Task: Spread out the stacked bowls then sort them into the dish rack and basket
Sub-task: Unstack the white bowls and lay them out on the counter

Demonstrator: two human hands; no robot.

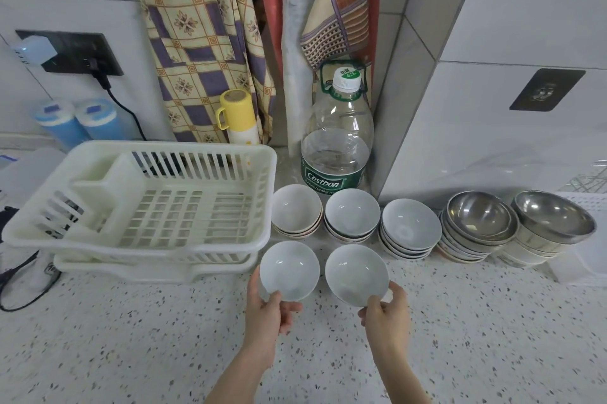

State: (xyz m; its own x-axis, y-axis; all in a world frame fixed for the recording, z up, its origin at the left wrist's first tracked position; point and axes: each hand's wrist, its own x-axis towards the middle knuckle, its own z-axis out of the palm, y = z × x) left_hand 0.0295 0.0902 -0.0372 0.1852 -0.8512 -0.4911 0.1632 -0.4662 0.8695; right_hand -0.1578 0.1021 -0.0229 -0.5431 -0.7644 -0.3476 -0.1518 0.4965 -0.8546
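Observation:
My left hand pinches the near rim of a white bowl. My right hand pinches the near rim of a second white bowl. Both bowls are low over the speckled counter, in front of three stacks of white bowls. To the right stand two stacks topped with steel bowls. The cream dish rack sits at the left with nothing in it. A white basket's corner shows at the far right edge.
A large water bottle stands against the wall behind the white stacks. A yellow flask and two blue-lidded containers are behind the rack. A black cable loops on the counter at the left. Hanging cloths drape above.

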